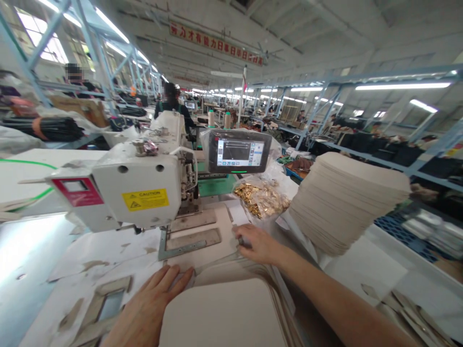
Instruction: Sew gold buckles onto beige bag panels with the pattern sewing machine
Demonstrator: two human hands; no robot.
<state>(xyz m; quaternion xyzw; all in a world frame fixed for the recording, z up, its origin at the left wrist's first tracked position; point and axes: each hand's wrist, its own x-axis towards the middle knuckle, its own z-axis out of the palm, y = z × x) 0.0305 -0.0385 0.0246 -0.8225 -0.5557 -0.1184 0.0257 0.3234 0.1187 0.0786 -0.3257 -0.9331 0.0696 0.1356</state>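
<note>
A beige panel (227,236) lies under the flat metal clamp frame (191,245) of a sewing machine (144,193). At its near edge, my left hand (155,291) rests with fingers stretched out flat. My right hand (258,243) is at the panel's right edge, its fingers curled together. Something small and dark shows between those fingers, too hidden to name. Close in front of me, a stack of rounded beige panels (220,313) stands between my forearms, its top panel overlapping the view of my left hand.
A clear bag of gold metal pieces (260,197) sits beyond my right hand. To the right leans a tall stack of beige panels (347,202). A control screen (237,152) stands behind the clamp. Beige scraps (112,299) lie at left. A person (171,101) sits farther back.
</note>
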